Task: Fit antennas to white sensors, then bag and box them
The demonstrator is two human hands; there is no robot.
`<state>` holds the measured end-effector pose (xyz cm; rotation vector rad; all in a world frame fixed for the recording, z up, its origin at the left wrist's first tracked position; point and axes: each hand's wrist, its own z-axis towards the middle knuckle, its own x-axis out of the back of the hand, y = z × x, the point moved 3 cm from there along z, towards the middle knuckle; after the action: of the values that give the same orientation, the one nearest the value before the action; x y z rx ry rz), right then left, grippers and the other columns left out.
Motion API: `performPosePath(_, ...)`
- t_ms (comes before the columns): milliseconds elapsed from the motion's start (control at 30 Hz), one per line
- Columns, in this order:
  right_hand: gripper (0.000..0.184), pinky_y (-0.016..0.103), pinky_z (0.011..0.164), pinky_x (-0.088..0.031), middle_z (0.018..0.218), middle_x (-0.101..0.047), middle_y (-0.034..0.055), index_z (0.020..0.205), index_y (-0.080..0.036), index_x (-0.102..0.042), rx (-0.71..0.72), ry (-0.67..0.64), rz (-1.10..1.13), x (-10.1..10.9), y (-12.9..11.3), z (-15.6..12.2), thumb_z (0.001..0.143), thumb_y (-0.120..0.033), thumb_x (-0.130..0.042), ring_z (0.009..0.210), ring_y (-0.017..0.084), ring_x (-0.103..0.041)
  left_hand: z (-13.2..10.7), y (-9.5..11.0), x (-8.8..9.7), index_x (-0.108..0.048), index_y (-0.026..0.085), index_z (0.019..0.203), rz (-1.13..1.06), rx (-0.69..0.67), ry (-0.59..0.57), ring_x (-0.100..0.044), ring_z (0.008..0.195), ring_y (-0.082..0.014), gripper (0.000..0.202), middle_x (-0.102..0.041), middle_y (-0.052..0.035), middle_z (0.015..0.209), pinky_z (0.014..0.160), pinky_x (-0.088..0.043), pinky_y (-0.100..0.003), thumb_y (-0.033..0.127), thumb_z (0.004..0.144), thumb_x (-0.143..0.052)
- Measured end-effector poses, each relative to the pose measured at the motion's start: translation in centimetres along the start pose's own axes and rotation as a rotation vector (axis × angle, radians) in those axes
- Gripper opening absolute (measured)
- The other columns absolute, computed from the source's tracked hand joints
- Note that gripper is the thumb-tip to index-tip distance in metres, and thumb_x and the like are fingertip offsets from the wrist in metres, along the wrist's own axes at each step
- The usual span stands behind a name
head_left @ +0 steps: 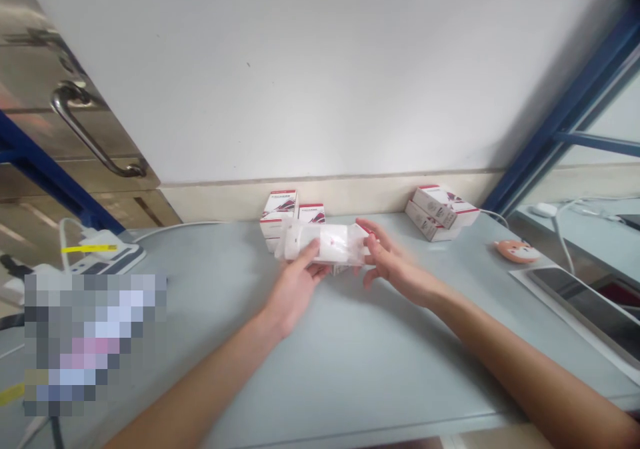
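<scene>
A white cylindrical item in clear plastic wrap [320, 242] lies across both hands above the pale grey-blue table [350, 369]. My left hand [295, 289] is shut on its middle, with the fingers over the wrap. My right hand [390, 262], slightly blurred, curls around the wrap's right end. Behind the package, a white and red printed box [279, 212] and a second one [311, 213] stand against the wall, partly hidden by it. Farther right, a white and red box [443, 206] rests on another [430, 222].
A tablet [585, 309] lies at the right edge, beyond an orange animal-shaped item [517, 251]. White cables run along the wall. At the left stand a white device with a yellow tag [100, 252] and a pixelated patch [95, 342]. A metal door handle [90, 129] is upper left.
</scene>
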<state>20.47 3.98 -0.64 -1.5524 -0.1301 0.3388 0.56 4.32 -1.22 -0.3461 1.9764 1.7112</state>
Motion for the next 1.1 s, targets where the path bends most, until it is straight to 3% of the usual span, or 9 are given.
performPosePath(133, 0.049, 0.026, 0.056, -0.056, 0.089, -0.065, 0.0022, 0.115, -0.022, -0.071, -0.024, -0.046, 0.063, -0.9, 0.4, 0.2, 0.085, -0.059, -0.082, 0.068, 0.013, -0.062, -0.5, -0.3, -0.3, -0.063, 0.024, 0.141, 0.056, -0.043, -0.024, -0.068, 0.119, -0.0257, 0.060, -0.072, -0.0093, 0.135, 0.095, -0.053, -0.036, 0.039, 0.087, -0.085)
performPosePath(333, 0.029, 0.017, 0.065, -0.059, 0.092, -0.070, 0.0031, 0.092, -0.018, -0.080, -0.073, 0.068, 0.281, 0.0, 0.7, 0.6, 0.077, -0.039, -0.094, 0.070, 0.008, -0.062, -0.7, 0.4, -0.5, -0.045, 0.033, 0.153, 0.151, -0.144, -0.069, -0.069, 0.117, -0.0255, 0.074, -0.066, -0.0096, 0.143, 0.089, -0.056, -0.035, 0.049, 0.091, -0.080)
performPosePath(467, 0.020, 0.011, 0.061, -0.057, 0.076, -0.065, -0.0009, 0.085, -0.018, -0.078, -0.149, 0.047, 0.413, 1.2, 0.2, 0.7, 0.078, -0.029, -0.093, 0.063, 0.005, -0.057, -0.7, 1.6, -0.1, -0.026, 0.043, 0.159, 0.384, -0.380, -0.123, -0.065, 0.126, -0.0280, 0.098, -0.055, -0.0098, 0.155, 0.101, -0.056, -0.040, 0.046, 0.083, -0.088)
performPosePath(533, 0.019, 0.009, 0.062, -0.057, 0.075, -0.064, -0.0023, 0.079, -0.018, -0.076, -0.193, 0.038, 0.451, 1.6, 0.0, 0.7, 0.073, -0.020, -0.094, 0.063, 0.004, -0.058, -0.7, 2.0, 0.3, -0.034, 0.041, 0.156, 0.658, -0.545, -0.166, -0.055, 0.141, -0.0327, 0.096, -0.046, -0.0115, 0.161, 0.112, -0.050, -0.046, 0.040, 0.079, -0.091)
performPosePath(633, 0.022, 0.009, 0.063, -0.057, 0.077, -0.065, -0.0025, 0.078, -0.017, -0.075, -0.270, 0.004, 0.410, 1.8, 0.0, 0.6, 0.068, -0.010, -0.093, 0.064, 0.004, -0.060, -0.5, 2.3, 1.1, -0.056, 0.036, 0.140, 1.052, -0.871, -0.078, -0.039, 0.155, -0.0355, 0.068, -0.041, -0.0113, 0.162, 0.123, -0.040, -0.050, 0.035, 0.081, -0.090)
performPosePath(733, 0.022, 0.012, 0.064, -0.059, 0.082, -0.068, 0.0002, 0.085, -0.015, -0.078, -0.303, -0.014, 0.321, 1.9, 0.1, 0.6, 0.070, -0.018, -0.094, 0.064, 0.005, -0.061, -0.4, 2.7, 1.6, -0.061, 0.033, 0.129, 1.188, -1.133, 0.011, -0.051, 0.146, -0.0328, 0.051, -0.050, -0.0122, 0.152, 0.118, -0.047, -0.049, 0.040, 0.085, -0.087)
performPosePath(833, 0.027, 0.021, 0.068, -0.059, 0.084, -0.069, 0.0016, 0.085, -0.017, -0.076, -0.174, 0.039, 0.223, 2.1, -0.1, 0.8, 0.069, -0.026, -0.096, 0.065, 0.008, -0.061, -0.5, 2.7, 1.2, -0.060, 0.029, 0.127, 1.283, -1.273, 0.023, -0.067, 0.125, -0.0302, 0.054, -0.069, -0.0102, 0.131, 0.108, -0.053, -0.047, 0.047, 0.084, -0.087)
performPosePath(933, 0.031, 0.029, 0.072, -0.057, 0.081, -0.068, 0.0009, 0.084, -0.018, -0.071, -0.029, 0.092, 0.089, 2.1, -0.4, 0.9, 0.073, -0.036, -0.093, 0.068, 0.012, -0.061, -0.8, 2.5, 0.8, -0.061, 0.025, 0.113, 1.362, -1.281, 0.121, -0.072, 0.102, -0.0278, 0.047, -0.075, -0.0061, 0.103, 0.092, -0.056, -0.042, 0.049, 0.082, -0.087)
performPosePath(1100, 0.035, 0.030, 0.067, -0.044, 0.067, -0.057, -0.0028, 0.083, -0.020, -0.064, 0.059, 0.085, -0.203, 2.1, -0.1, 0.9, 0.090, -0.052, -0.075, 0.063, 0.013, -0.053, -0.9, 2.2, 1.0, -0.057, 0.024, 0.095, 1.383, -1.009, 0.121, -0.067, 0.076, -0.0188, 0.033, -0.068, 0.0006, 0.083, 0.069, -0.052, -0.030, 0.048, 0.086, -0.078)
